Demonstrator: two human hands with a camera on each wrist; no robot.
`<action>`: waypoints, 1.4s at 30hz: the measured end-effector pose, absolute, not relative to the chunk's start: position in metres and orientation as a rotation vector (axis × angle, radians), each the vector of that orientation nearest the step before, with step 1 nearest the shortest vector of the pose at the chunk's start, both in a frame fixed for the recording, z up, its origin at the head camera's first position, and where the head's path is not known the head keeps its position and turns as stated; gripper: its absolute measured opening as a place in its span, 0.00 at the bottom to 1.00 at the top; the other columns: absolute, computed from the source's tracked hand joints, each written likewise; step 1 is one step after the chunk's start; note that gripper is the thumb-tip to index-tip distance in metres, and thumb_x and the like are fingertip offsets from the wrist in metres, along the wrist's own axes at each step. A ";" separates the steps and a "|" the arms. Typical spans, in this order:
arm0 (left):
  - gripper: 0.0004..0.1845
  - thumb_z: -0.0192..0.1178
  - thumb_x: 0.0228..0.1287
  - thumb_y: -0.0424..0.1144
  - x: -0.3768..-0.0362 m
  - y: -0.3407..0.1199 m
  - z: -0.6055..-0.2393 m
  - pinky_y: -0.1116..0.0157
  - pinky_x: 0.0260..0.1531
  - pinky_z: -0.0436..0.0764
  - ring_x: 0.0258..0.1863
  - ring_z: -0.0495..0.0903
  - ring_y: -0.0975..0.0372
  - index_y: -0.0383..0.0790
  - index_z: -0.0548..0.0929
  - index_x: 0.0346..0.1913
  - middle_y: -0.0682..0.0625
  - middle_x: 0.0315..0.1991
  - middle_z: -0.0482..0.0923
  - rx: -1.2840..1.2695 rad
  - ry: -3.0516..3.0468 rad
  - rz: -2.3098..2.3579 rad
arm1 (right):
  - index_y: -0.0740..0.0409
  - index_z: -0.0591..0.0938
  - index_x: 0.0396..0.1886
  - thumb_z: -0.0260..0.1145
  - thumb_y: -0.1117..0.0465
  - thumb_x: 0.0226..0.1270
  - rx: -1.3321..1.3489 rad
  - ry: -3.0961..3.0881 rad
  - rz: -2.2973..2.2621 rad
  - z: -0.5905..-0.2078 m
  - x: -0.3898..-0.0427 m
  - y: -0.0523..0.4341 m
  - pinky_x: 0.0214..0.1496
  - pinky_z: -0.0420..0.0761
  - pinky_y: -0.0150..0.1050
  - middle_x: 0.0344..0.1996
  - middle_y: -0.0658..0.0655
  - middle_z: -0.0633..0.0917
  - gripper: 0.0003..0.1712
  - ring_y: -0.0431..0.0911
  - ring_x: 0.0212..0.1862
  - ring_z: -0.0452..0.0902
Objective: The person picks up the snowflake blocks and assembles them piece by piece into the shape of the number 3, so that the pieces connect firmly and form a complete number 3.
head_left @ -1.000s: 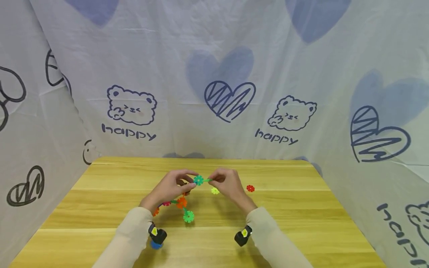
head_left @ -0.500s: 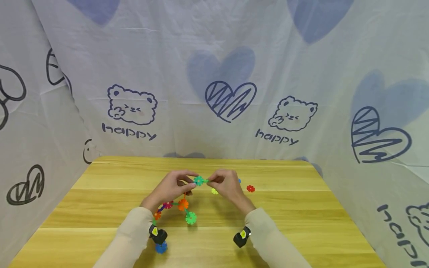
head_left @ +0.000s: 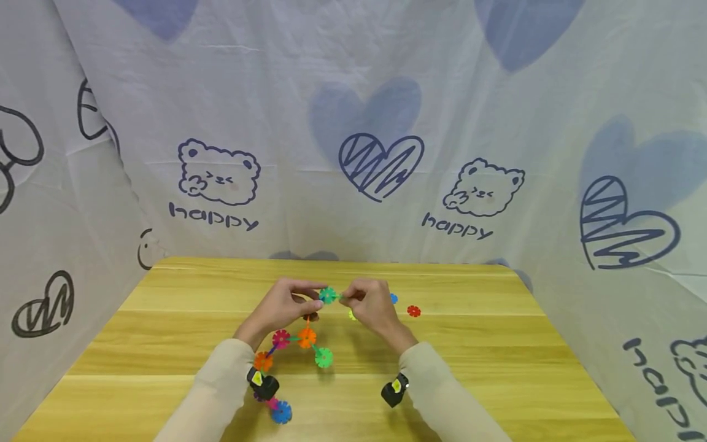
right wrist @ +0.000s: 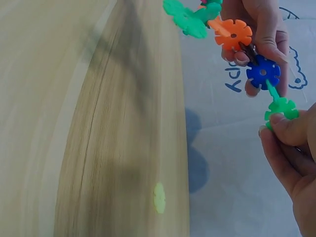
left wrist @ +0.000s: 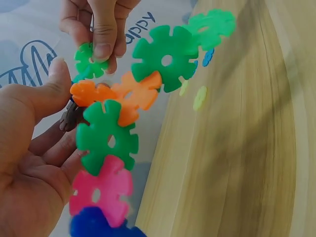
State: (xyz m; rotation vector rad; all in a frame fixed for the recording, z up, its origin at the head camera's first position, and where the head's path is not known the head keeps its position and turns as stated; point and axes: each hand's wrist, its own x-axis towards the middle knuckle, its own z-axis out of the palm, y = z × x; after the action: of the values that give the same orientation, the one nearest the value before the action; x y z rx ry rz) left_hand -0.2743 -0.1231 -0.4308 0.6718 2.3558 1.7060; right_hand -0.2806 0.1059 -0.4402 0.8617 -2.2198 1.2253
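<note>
Above the table, my left hand (head_left: 284, 307) grips a linked chain of slotted plastic snowflake discs near its far end, thumb on a blue disc (right wrist: 263, 72). From there the chain hangs back under the left forearm, through an orange disc (head_left: 307, 337) with a green disc (head_left: 323, 357) branching off, a pink disc (head_left: 281, 339) and a low blue disc (head_left: 282, 412). My right hand (head_left: 374, 305) pinches a small green disc (right wrist: 280, 108) between thumb and fingers. A teal-green disc joins it edgewise to the blue one. The left wrist hides part of the chain.
To the right of the hands, a red disc (head_left: 413, 311) and a blue disc (head_left: 393, 299) lie loose on the wooden table (head_left: 469, 356). A yellow disc (head_left: 352, 315) is partly behind the right hand. Printed cloth (head_left: 309, 227) rises behind the table.
The hanging chain has swung to the right from under my left forearm, so more discs show. My right hand has shifted slightly left, uncovering the loose blue disc.
</note>
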 end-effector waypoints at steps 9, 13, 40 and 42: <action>0.21 0.64 0.73 0.37 -0.275 -0.117 -0.426 0.51 0.41 0.90 0.32 0.91 0.56 0.38 0.79 0.66 0.32 0.50 0.85 0.722 2.374 1.722 | 0.64 0.87 0.26 0.76 0.75 0.57 0.848 -2.242 1.249 -0.428 -0.283 0.110 0.34 0.87 0.30 0.28 0.62 0.90 0.07 0.51 0.29 0.89; 0.19 0.62 0.76 0.43 -0.277 -0.115 -0.421 0.59 0.39 0.88 0.37 0.91 0.56 0.41 0.79 0.65 0.36 0.50 0.86 0.736 2.422 1.690 | 0.64 0.87 0.28 0.75 0.75 0.59 0.885 -2.256 1.237 -0.421 -0.289 0.112 0.37 0.88 0.32 0.29 0.62 0.91 0.05 0.52 0.31 0.90; 0.19 0.61 0.76 0.43 -0.283 -0.116 -0.423 0.61 0.37 0.88 0.42 0.88 0.54 0.40 0.82 0.63 0.37 0.48 0.88 0.694 2.463 1.607 | 0.65 0.89 0.44 0.69 0.73 0.68 0.833 -2.796 1.038 -0.469 -0.318 0.136 0.46 0.88 0.44 0.43 0.62 0.91 0.08 0.53 0.43 0.88; 0.19 0.61 0.76 0.44 -0.283 -0.116 -0.424 0.61 0.38 0.88 0.44 0.88 0.52 0.40 0.82 0.63 0.38 0.49 0.88 0.696 2.464 1.593 | 0.64 0.89 0.45 0.69 0.72 0.68 0.801 -2.850 1.021 -0.476 -0.319 0.137 0.47 0.88 0.43 0.44 0.61 0.91 0.08 0.52 0.44 0.87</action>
State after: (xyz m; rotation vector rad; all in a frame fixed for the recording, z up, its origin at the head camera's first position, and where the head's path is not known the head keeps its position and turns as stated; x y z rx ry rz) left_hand -0.2832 -0.1164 -0.4239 0.6960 2.4635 1.5926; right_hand -0.3188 0.1367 -0.4757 0.8012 -2.8500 1.0211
